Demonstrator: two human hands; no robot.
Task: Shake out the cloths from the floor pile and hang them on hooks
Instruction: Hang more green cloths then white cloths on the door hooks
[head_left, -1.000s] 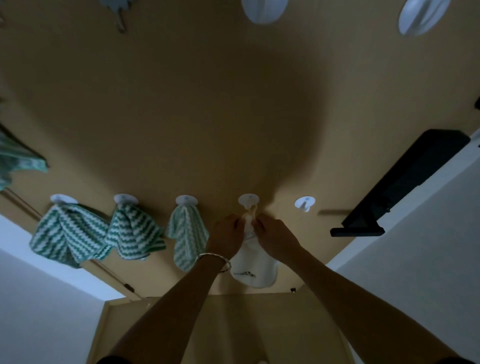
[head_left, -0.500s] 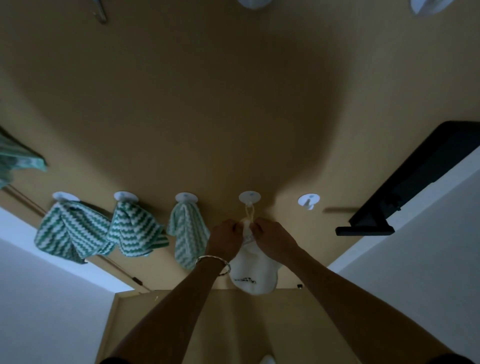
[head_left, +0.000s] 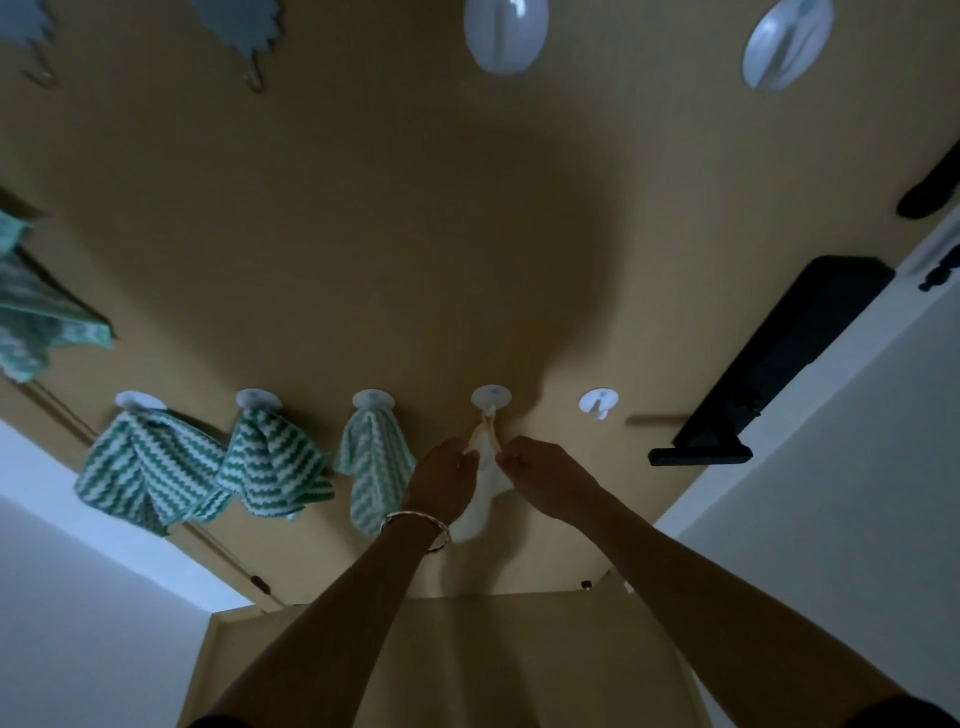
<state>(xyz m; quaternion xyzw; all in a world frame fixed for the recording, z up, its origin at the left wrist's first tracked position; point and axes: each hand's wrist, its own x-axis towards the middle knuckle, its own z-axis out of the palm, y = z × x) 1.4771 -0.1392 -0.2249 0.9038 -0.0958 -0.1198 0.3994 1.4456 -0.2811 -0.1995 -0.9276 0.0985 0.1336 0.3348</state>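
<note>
A cream cloth (head_left: 485, 493) hangs by its loop from a white round hook (head_left: 491, 397) on the tan door. My left hand (head_left: 444, 480), with a bangle at the wrist, pinches the cloth's top on the left. My right hand (head_left: 545, 475) pinches it on the right, just under the hook. Three green-and-white zigzag cloths (head_left: 148, 467) (head_left: 270, 467) (head_left: 374, 462) hang from the three hooks to the left. One bare white hook (head_left: 599, 402) is on the right. The floor pile is out of view.
A black door handle (head_left: 779, 358) juts out at the right by the white wall. Two larger white hooks (head_left: 506, 34) (head_left: 787, 44) sit higher on the door. Another green cloth (head_left: 36, 322) hangs at the far left edge.
The cream cloth has narrowed and hangs longer under the hook. Both hands stay at its top, now a little further apart.
</note>
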